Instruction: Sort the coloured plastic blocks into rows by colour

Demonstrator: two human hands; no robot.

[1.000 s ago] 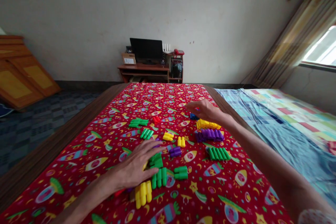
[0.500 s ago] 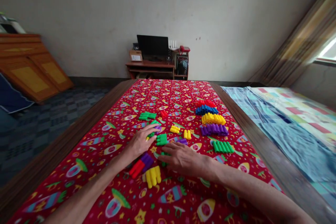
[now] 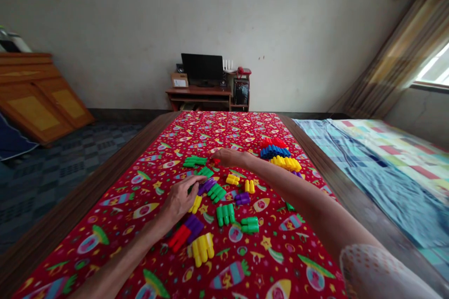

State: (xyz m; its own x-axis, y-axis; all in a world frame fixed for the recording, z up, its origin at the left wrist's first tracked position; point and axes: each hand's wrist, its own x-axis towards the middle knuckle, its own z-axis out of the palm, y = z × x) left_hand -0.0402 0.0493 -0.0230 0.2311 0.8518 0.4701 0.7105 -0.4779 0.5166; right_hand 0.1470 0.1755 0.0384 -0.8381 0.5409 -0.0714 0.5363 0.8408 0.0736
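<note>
My left hand (image 3: 180,200) is curled with its fingertips and thumb at the near end of a purple toy block (image 3: 207,186) made of joined tubes. Green blocks (image 3: 216,193) lie just right of it, and a yellow block (image 3: 196,204) is below the thumb. Reaching farther across the cloth, my right hand (image 3: 229,157) has its fingers closed down over a small red block (image 3: 216,161), mostly hidden under them. Closer to me sit a red and purple joined piece (image 3: 185,232) and a larger yellow piece (image 3: 202,249).
Colour-sorted rows stand at the right, among them a blue row (image 3: 275,151) and a yellow row (image 3: 286,163); my right forearm partly covers others. A patterned red cloth (image 3: 224,126) covers the table. A bed (image 3: 368,163) adjoins on the right.
My right hand has left the green block near the middle and moved forward to the small red block. Green blocks now lie apart there. My left hand stays by the purple block.
</note>
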